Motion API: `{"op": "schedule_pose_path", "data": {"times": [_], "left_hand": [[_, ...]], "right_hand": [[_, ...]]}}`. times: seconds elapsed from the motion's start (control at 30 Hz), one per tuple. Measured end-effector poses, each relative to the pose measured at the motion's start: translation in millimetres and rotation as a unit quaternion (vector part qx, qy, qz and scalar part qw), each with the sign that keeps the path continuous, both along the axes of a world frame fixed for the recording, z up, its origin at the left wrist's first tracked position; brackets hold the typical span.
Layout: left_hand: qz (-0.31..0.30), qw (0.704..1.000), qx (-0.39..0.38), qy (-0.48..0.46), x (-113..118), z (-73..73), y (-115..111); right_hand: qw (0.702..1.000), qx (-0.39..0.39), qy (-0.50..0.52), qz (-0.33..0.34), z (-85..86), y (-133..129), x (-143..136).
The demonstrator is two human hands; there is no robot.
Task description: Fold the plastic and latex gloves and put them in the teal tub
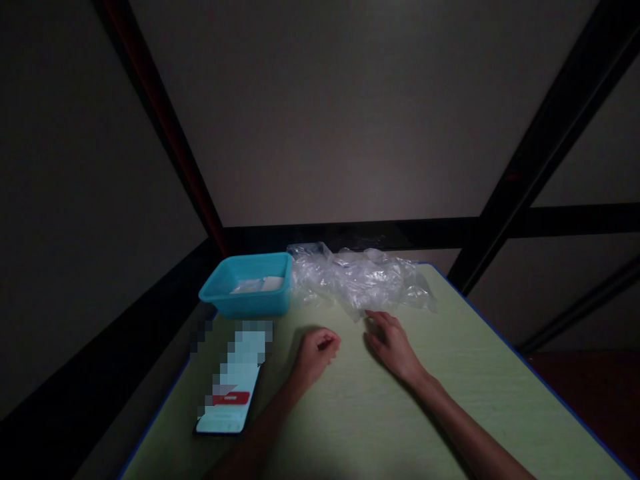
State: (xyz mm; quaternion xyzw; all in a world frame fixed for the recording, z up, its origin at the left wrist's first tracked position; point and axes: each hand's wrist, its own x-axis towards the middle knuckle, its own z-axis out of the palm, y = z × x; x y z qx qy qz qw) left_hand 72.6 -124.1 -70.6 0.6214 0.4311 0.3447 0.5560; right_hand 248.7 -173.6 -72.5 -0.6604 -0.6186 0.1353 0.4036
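My left hand [317, 353] is over the middle of the table, its fingers curled in and the thumb near the fingertips. No object shows in it. To its right, my right hand [395, 345] has its thumb and fingers apart and holds nothing. Its fingertips are at the near edge of a heap of crumpled clear plastic bags [370, 280]; whether they touch is hard to tell. Left of the heap stands a turquoise plastic basket [253, 303], with some white and clear packets [257, 285] inside.
A lit phone [233, 380], partly blurred out, lies at the left beside my left forearm. The pale green table [480, 387] has a blue edge. Behind it rises a grey wall panel [340, 120] with dark beams [500, 180].
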Motion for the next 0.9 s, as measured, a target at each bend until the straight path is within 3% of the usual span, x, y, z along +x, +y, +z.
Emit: {"op": "schedule_pose_path", "data": {"times": [0.2,0.4,0.63,0.77,0.9], "left_hand": [[0.009,0.997,-0.046,-0.068,1,1.7,-3],[0.041,0.982,-0.086,-0.164,-1,4.2,0],[0.040,0.945,-0.198,-0.258,0,3.9,9],[0.030,0.931,-0.233,-0.279,-5,6.6,8],[0.031,0.924,-0.245,-0.293,-8,8.7,5]], "right_hand": [[0.996,0.022,0.070,0.044,9.7,-3,-8],[0.967,0.029,0.198,0.159,24.9,-19,-13],[0.940,-0.038,0.151,0.305,31.1,-35,-19],[0.907,-0.078,0.166,0.378,34.2,-39,-22],[0.891,-0.107,0.196,0.395,34.1,-38,-22]]}}
